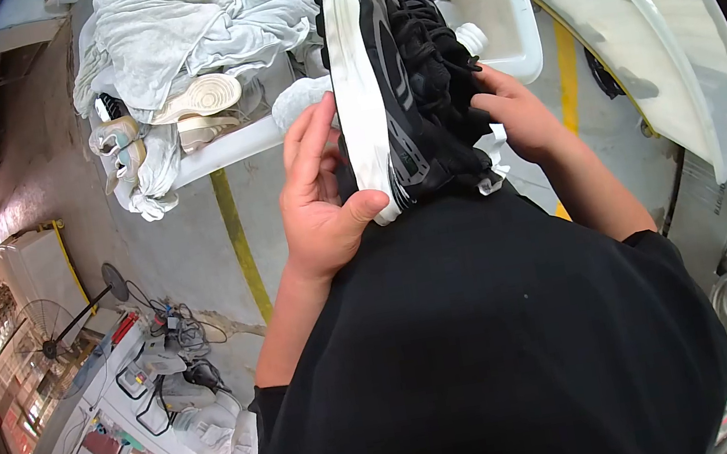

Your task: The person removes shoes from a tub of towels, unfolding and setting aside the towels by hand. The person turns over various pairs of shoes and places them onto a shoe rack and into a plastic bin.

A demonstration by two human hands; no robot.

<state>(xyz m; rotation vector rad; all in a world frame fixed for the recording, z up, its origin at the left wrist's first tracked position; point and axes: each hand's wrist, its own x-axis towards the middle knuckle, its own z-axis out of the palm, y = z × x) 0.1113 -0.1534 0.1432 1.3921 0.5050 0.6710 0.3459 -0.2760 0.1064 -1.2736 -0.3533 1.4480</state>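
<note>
A black sneaker (419, 92) with a thick white sole stands on its side in front of my chest, laces facing right. My left hand (315, 183) grips the white sole, fingers along its left side and thumb near the heel end. On the lace side, my right hand (520, 110) is closed at the shoe's dark upper, its fingertips partly hidden there. Grey reflective stripes run along the shoe's side. A small white piece (494, 170) shows beside the heel, below my right hand.
Ahead, a white tub (247, 141) holds white cloths (174, 30) and several shoes, including a cream shoe (208, 95). Another white tub (653, 24) stands at the right. A standing fan (52, 344) is at the left, and yellow lines (239, 245) mark the floor.
</note>
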